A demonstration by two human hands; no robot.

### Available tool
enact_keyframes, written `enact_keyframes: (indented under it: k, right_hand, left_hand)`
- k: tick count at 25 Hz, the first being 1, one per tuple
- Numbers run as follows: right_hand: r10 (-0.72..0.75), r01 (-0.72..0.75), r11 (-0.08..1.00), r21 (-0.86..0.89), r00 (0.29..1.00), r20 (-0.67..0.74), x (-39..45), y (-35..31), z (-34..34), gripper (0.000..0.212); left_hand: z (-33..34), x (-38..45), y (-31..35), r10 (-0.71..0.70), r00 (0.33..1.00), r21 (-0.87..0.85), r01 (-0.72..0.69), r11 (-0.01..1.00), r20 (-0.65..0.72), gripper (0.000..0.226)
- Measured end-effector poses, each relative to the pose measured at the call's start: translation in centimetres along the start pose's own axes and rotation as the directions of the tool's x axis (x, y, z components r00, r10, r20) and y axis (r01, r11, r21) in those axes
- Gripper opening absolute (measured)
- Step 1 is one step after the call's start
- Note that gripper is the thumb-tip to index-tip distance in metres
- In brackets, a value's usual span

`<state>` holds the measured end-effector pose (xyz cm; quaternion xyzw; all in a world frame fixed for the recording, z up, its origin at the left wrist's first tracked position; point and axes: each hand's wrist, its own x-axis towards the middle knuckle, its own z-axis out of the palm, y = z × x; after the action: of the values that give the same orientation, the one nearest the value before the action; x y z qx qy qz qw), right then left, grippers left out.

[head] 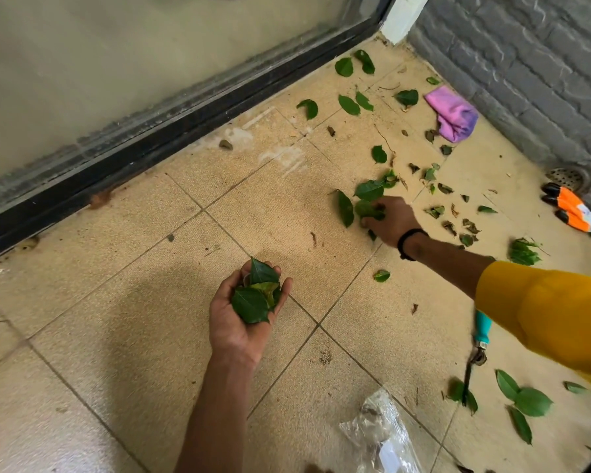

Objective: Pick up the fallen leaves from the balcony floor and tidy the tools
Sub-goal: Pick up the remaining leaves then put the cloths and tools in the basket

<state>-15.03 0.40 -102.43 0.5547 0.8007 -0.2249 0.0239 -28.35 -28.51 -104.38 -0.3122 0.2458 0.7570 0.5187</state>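
My left hand (239, 319) is held palm up over the tiled floor and cups a bunch of green leaves (257, 295), fingers curled round them. My right hand (391, 220) reaches forward to the floor and pinches green leaves (367, 208) there. Several more fallen leaves (350, 104) lie scattered toward the far corner, and others lie at the lower right (529, 401). A garden tool with a teal handle (481, 331) lies on the floor under my right sleeve. An orange and black gardening glove (572, 209) lies by the wall.
A purple cloth (454, 114) lies crumpled near the grey brick wall (533, 63). A round floor drain (567, 177) sits at the wall's foot. A clear plastic bag (379, 435) lies at the bottom. The glass sliding door's black track (171, 131) borders the floor on the left.
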Motion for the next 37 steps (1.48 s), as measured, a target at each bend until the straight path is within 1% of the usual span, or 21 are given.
enact_keyframes:
  k: [1,2,4,5,6,7,9,13,16,19,21,23,25,27,29,30,32,33,35,36,37]
  right_hand:
    - [0.052,-0.051,0.999,0.010,0.998,-0.047,0.8,0.5,-0.9,0.028]
    - [0.111,-0.110,0.994,0.023,0.992,-0.062,1.5,1.1,-1.7,0.031]
    - [0.234,-0.232,0.969,0.087,0.972,-0.012,2.6,1.9,-2.4,0.037]
    - [0.259,-0.261,0.959,0.108,0.965,0.028,2.7,1.8,-2.3,0.042]
    - [0.248,-0.252,0.964,0.088,0.967,0.052,2.7,1.5,-2.0,0.047]
    - [0.210,-0.212,0.977,0.020,0.976,0.054,2.7,1.2,-1.4,0.049]
    - [0.144,-0.141,0.986,-0.086,0.989,0.032,2.4,0.5,-0.5,0.051]
    - [0.160,-0.156,0.985,-0.070,0.986,0.051,2.2,0.1,-0.1,0.049]
    - [0.160,-0.160,0.987,-0.006,0.986,0.053,2.3,0.2,-0.5,0.033]
    - [0.118,-0.123,0.991,0.059,0.989,0.094,1.5,-0.4,0.0,0.030]
    - [0.056,-0.058,0.998,0.019,0.996,0.075,1.0,-1.1,0.6,0.033]
    - [0.008,-0.004,0.996,-0.092,0.999,0.045,1.1,-1.4,1.2,0.030]
    - [0.016,-0.009,0.992,-0.124,0.998,0.057,1.6,-1.5,1.2,0.025]
    - [0.068,-0.063,0.995,-0.074,0.996,0.065,2.2,-1.8,0.5,0.028]
    - [0.127,-0.128,0.991,0.032,0.991,0.028,3.0,-2.2,-0.7,0.035]
    - [0.135,-0.135,0.988,0.071,0.991,0.005,3.3,-2.4,-1.1,0.035]
    - [0.073,-0.074,0.997,0.033,0.997,0.018,3.9,-2.7,-1.1,0.029]
    - [0.029,-0.030,1.000,0.006,0.998,0.056,3.9,-3.0,-0.8,0.035]
    - [0.009,-0.011,1.000,0.018,0.990,0.143,3.7,-3.9,0.6,0.059]
    - [0.019,-0.019,1.000,-0.001,0.988,0.152,3.5,-4.4,1.3,0.072]
    - [0.018,-0.011,0.999,-0.053,0.990,0.141,3.5,-4.7,1.9,0.078]
  left_hand:
    - [0.0,0.0,0.1,0.000,1.000,0.000,0.000,1.000,-0.004,0.040]
    - [0.0,0.0,0.1,0.001,1.000,-0.001,-0.001,1.000,-0.008,0.042]
    - [-0.3,-0.1,0.4,0.005,1.000,-0.003,-0.005,1.000,-0.014,0.045]
    - [-0.3,-0.1,0.6,0.008,1.000,-0.002,-0.008,1.000,-0.019,0.045]
    - [-0.4,-0.2,0.8,0.017,1.000,0.003,-0.017,1.000,-0.024,0.045]
    - [-0.4,-0.2,1.0,0.028,0.999,0.011,-0.028,1.000,-0.026,0.045]
    - [-0.6,-0.2,1.4,0.048,0.998,0.022,-0.048,0.999,-0.029,0.042]
    - [-0.8,-0.3,1.4,0.039,0.999,0.019,-0.039,0.999,-0.037,0.039]
    - [-0.6,-0.4,1.0,0.031,0.999,0.014,-0.031,0.999,-0.029,0.045]
    - [-0.5,-0.1,1.0,0.019,1.000,0.003,-0.019,1.000,-0.021,0.047]
    - [-0.6,-0.2,1.0,0.018,1.000,0.000,-0.018,1.000,-0.017,0.047]
    - [-0.6,-0.4,1.1,0.018,1.000,0.000,-0.018,1.000,-0.013,0.048]
    - [-0.7,-0.4,1.2,0.019,1.000,-0.001,-0.019,1.000,-0.015,0.047]
    - [-0.8,-0.4,1.5,0.028,0.999,0.005,-0.027,1.000,-0.019,0.046]
    - [-0.9,-0.5,1.7,0.030,0.999,0.007,-0.030,1.000,-0.020,0.042]
    - [-0.9,-0.5,1.8,0.030,0.999,0.002,-0.030,1.000,-0.018,0.042]
    - [-0.9,-0.4,1.9,0.022,1.000,-0.007,-0.022,1.000,-0.011,0.044]
    - [-1.0,-0.4,1.8,0.020,1.000,-0.005,-0.020,1.000,-0.007,0.045]
    - [-1.0,-0.4,1.7,0.027,1.000,0.016,-0.027,1.000,0.002,0.043]
    - [-1.0,-0.5,1.7,0.028,1.000,0.025,-0.028,0.999,0.005,0.042]
    - [-1.0,-0.6,1.7,0.025,1.000,0.028,-0.026,0.999,0.003,0.042]
